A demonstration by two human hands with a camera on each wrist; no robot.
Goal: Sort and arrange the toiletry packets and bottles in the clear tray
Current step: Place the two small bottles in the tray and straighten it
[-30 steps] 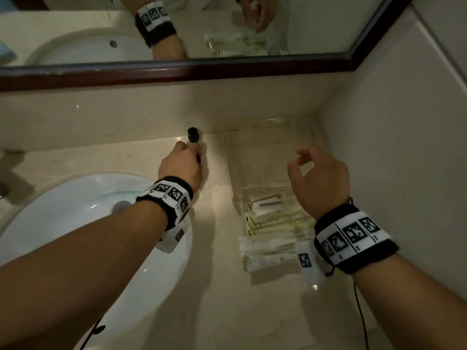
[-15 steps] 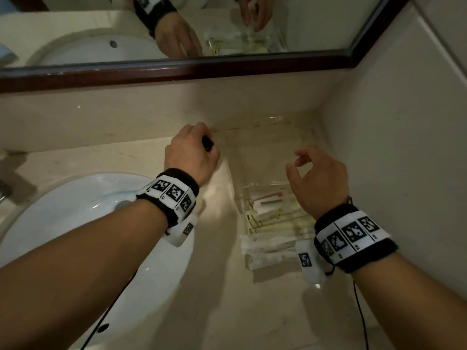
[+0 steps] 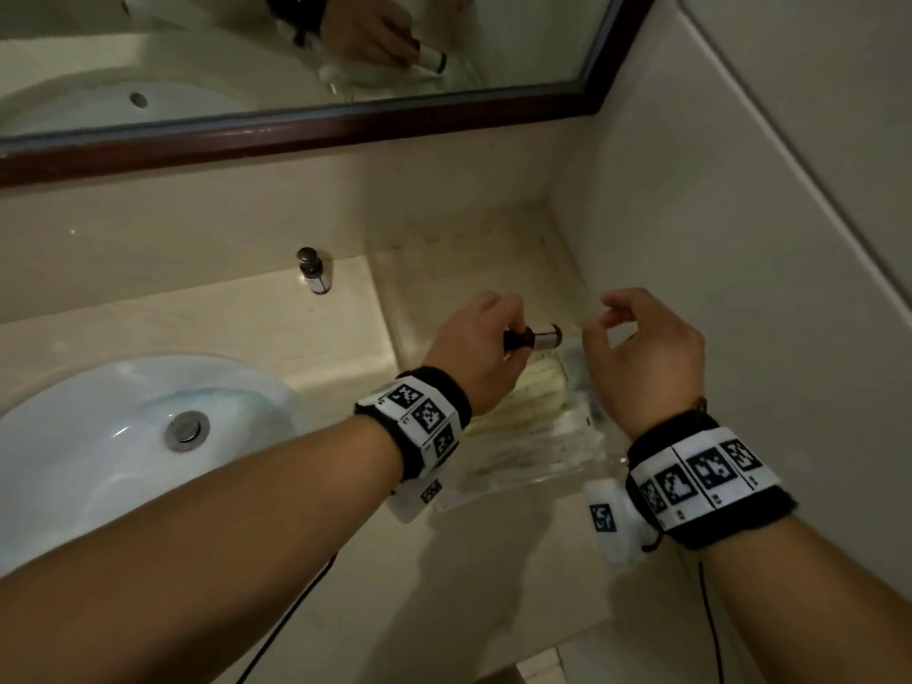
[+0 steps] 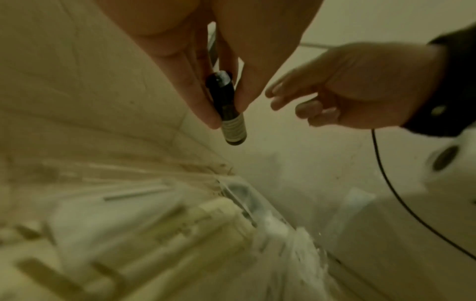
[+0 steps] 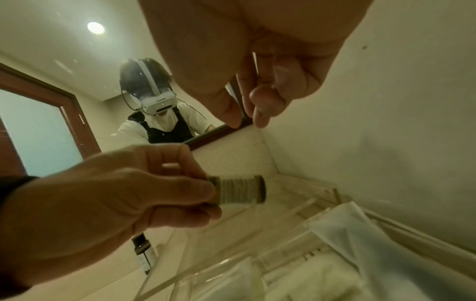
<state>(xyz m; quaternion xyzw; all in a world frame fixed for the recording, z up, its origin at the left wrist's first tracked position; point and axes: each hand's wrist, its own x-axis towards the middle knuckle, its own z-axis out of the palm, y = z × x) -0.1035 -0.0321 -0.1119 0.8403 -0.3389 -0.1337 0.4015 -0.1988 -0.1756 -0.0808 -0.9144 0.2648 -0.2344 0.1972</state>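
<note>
My left hand (image 3: 501,340) pinches a small dark bottle (image 3: 538,337) with a pale label. It holds the bottle sideways, base to the right, above the clear tray (image 3: 434,288). The left wrist view shows the bottle (image 4: 233,128) gripped near its cap. White and cream packets (image 3: 528,427) lie stacked in the near half of the tray. My right hand (image 3: 609,315) hovers just right of the bottle with loosely curled fingers and holds nothing. A second dark bottle (image 3: 312,271) stands upright on the counter by the back wall, left of the tray.
A white sink (image 3: 98,436) with a metal drain (image 3: 186,429) fills the left of the counter. A framed mirror (image 3: 296,135) runs along the back. The tiled side wall (image 3: 740,239) stands close against the tray's right edge.
My left hand picked up a bottle by the back wall and carried it right, over the tray. A second bottle now shows standing there. The right hand stayed over the tray.
</note>
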